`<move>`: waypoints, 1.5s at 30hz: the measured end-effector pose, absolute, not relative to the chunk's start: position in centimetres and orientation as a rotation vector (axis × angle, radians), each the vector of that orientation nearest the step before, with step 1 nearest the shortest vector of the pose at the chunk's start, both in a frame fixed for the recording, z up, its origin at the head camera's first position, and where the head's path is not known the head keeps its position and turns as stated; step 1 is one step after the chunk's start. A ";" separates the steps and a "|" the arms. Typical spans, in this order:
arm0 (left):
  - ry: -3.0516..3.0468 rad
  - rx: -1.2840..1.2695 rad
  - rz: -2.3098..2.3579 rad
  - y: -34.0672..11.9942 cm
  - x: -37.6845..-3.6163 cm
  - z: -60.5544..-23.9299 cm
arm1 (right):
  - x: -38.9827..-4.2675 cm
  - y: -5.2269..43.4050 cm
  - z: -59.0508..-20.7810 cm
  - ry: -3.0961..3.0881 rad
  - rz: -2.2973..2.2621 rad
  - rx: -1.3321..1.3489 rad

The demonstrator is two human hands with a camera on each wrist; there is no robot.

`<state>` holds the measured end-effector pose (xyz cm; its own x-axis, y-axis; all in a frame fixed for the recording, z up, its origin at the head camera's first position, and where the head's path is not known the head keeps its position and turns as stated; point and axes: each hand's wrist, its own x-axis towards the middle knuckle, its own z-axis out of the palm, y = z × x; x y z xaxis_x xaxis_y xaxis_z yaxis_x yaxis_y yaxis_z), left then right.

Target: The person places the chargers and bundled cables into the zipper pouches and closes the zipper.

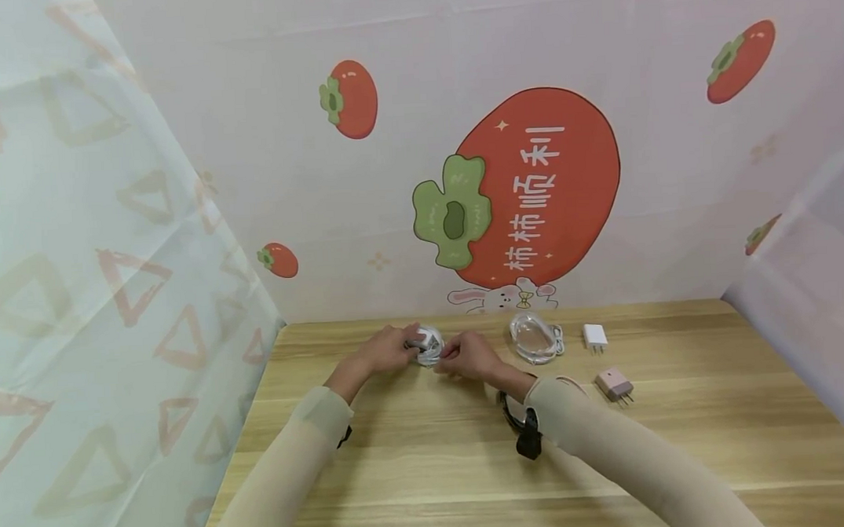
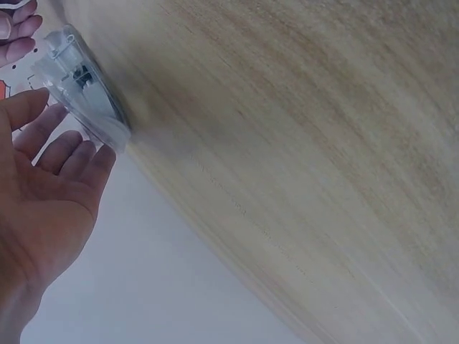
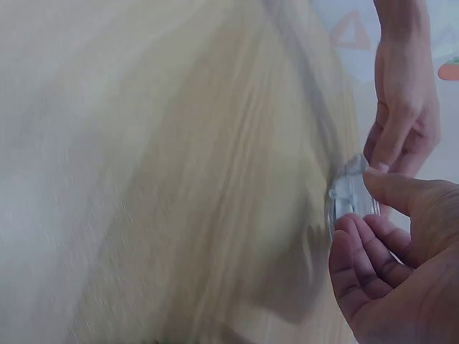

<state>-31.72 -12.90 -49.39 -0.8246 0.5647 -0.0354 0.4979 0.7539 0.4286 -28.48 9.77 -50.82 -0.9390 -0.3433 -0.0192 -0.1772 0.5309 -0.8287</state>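
A clear-and-white coiled cable bundle (image 1: 431, 349) stands at the table's back edge, between my two hands. From its left side, my left hand (image 1: 390, 349) grips it with the thumb and fingers around its edge. In the left wrist view the bundle (image 2: 84, 89) looks glossy and transparent, with a grey-white part inside. My right hand (image 1: 472, 357) pinches at the bundle's right edge. The right wrist view has the right hand's (image 3: 401, 265) thumb and curled fingers at the near side of the bundle (image 3: 346, 199), and the left hand (image 3: 409, 107) beyond it.
Right of my hands lie another clear coiled cable (image 1: 534, 339), a white plug charger (image 1: 595, 335) and a pinkish plug charger (image 1: 614, 383). A pale pink cable (image 1: 574, 383) is partly hidden by my right forearm. A printed backdrop (image 1: 392, 218) rises behind the wooden table (image 1: 417, 468).
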 end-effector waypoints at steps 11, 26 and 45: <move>2.770 0.845 0.621 -12.9 -31.9 -49.4 | -27.2 7.8 -52.3 2.651 -1.455 -0.320; 2.766 0.892 0.602 -13.0 -32.0 -49.2 | -26.7 5.7 -54.0 2.943 -1.435 -0.219; 2.746 0.890 0.624 -12.8 -31.9 -48.9 | -26.5 4.6 -54.2 3.043 -1.336 -0.013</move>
